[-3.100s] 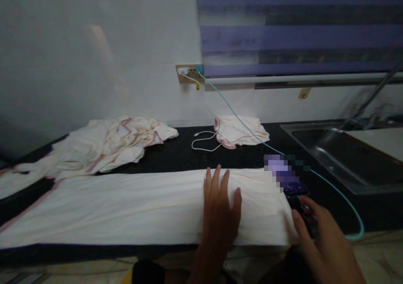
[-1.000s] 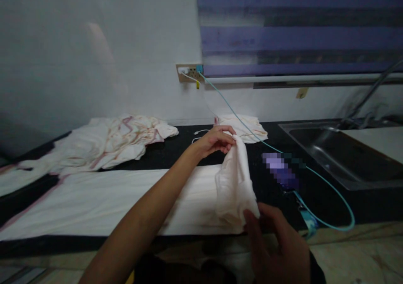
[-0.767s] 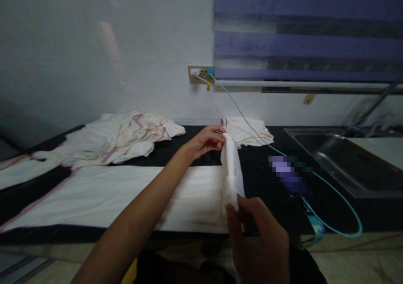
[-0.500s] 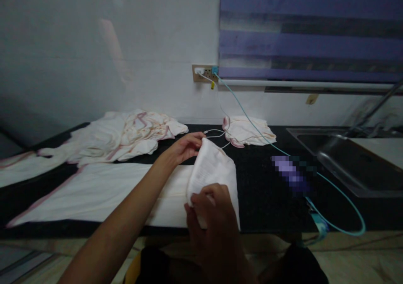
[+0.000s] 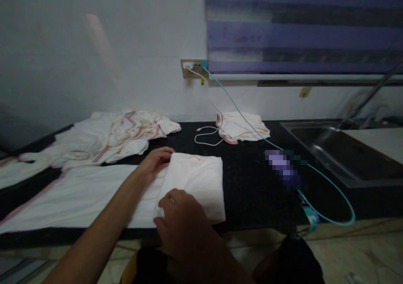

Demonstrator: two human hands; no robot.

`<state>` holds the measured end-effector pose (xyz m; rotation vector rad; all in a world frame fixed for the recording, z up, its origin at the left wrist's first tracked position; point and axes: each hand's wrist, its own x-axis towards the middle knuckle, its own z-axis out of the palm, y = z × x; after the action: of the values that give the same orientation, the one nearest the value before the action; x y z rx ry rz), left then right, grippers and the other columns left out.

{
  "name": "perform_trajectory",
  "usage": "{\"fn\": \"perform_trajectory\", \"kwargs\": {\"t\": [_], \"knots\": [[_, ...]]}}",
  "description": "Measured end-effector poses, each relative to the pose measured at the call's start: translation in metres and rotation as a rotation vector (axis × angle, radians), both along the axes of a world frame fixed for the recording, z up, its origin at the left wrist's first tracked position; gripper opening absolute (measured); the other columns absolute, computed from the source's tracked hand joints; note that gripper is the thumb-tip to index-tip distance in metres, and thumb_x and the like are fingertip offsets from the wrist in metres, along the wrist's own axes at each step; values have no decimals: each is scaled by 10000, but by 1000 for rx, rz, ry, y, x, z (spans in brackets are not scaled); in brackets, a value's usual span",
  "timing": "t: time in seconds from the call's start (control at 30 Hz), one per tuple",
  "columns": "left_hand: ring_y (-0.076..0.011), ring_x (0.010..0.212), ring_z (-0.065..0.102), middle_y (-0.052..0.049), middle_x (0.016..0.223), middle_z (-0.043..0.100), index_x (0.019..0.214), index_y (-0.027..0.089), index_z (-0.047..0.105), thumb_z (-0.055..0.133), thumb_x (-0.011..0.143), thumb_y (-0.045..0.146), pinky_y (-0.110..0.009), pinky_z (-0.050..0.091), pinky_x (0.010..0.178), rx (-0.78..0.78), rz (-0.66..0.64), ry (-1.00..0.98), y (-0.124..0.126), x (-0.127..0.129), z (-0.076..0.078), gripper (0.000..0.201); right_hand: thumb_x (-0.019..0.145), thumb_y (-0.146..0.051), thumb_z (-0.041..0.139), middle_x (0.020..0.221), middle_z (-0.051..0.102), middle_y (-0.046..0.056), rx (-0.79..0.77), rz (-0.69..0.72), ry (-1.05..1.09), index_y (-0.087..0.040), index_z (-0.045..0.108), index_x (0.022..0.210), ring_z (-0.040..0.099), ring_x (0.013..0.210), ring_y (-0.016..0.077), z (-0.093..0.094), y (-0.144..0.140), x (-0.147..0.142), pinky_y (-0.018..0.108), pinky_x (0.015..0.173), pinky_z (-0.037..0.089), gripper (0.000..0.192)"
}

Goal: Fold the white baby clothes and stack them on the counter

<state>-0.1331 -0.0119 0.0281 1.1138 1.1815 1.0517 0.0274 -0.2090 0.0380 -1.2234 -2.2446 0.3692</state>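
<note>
White cloth lies long left-to-right on the desk, right end folded over; left hand fingers pinch the fold's far corner; right hand, nearer, grips its near corner.

Black counter, cloths, cables

No readable text or labels

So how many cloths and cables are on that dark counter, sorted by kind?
Cloths: 3, namely the long cloth being folded, a crumpled heap and a small folded one.
Cables: 2, one white cable and one teal cable.
Total: 5
</note>
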Motion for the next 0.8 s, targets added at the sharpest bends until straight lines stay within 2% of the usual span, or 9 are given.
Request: {"fn": "perform_trajectory", "kwargs": {"t": [0.1,0.17,0.23,0.3,0.37,0.43,0.57,0.7,0.8], "knots": [[-202,820,626,-40,864,682,892,171,715,783,550,310,-292,515,716,162,169,202,6,7,3,376,973,-209,633,1181,691,112,42,-115,122,-139,675,1160,612,1164,233,11,6,17,362,990,526,204],[-250,944,654,-75,985,714,963,175,720,763,637,383,-375,538,869,361,197,416,2,17,4,389,977,-177,614,1272,673,123,51,-224,155,-142,668,1204,586,1244,236,9,14,28,378,1069,498,236],[-287,1120,646,-110,1171,713,1093,180,722,688,786,459,-449,491,1050,563,82,631,-12,30,3,416,982,-165,600,1369,643,142,36,-325,132,-130,648,1278,540,1340,253,-2,23,39,415,1148,451,302],[-300,1297,587,-131,1371,654,1253,187,690,569,917,510,-479,414,1170,702,-128,815,-32,44,-5,481,983,-202,611,1460,597,170,14,-386,63,-111,595,1388,471,1436,294,-20,27,46,480,1194,408,416],[-312,1418,509,-142,1499,584,1393,191,624,462,991,517,-509,353,1228,748,-306,979,-50,55,-19,542,995,-272,610,1538,537,192,12,-403,-15,-98,520,1487,390,1509,334,-39,27,50,539,1209,380,530],[-327,1484,444,-143,1563,531,1493,192,547,376,1031,490,-551,303,1252,752,-376,1116,-62,61,-33,575,1019,-323,571,1599,474,192,24,-401,-59,-88,476,1534,327,1550,345,-53,24,50,552,1225,355,573],[-337,1522,393,-131,1619,466,1559,193,474,295,1057,455,-576,281,1255,762,-379,1225,-65,60,-47,594,1031,-351,548,1630,439,176,43,-396,-76,-92,452,1560,297,1570,330,-59,17,52,533,1244,338,596],[-340,1515,404,-131,1607,482,1556,193,479,310,1056,455,-575,285,1251,769,-359,1244,-65,63,-47,590,1038,-351,530,1622,460,155,35,-364,-58,-102,458,1559,313,1564,323,-52,15,62,529,1240,349,583],[-328,1509,415,-140,1606,481,1556,185,473,309,1061,444,-563,281,1256,785,-338,1258,-70,78,-47,582,1035,-333,526,1617,472,136,42,-353,-47,-122,481,1547,329,1558,313,-51,12,78,522,1240,349,556]]}}
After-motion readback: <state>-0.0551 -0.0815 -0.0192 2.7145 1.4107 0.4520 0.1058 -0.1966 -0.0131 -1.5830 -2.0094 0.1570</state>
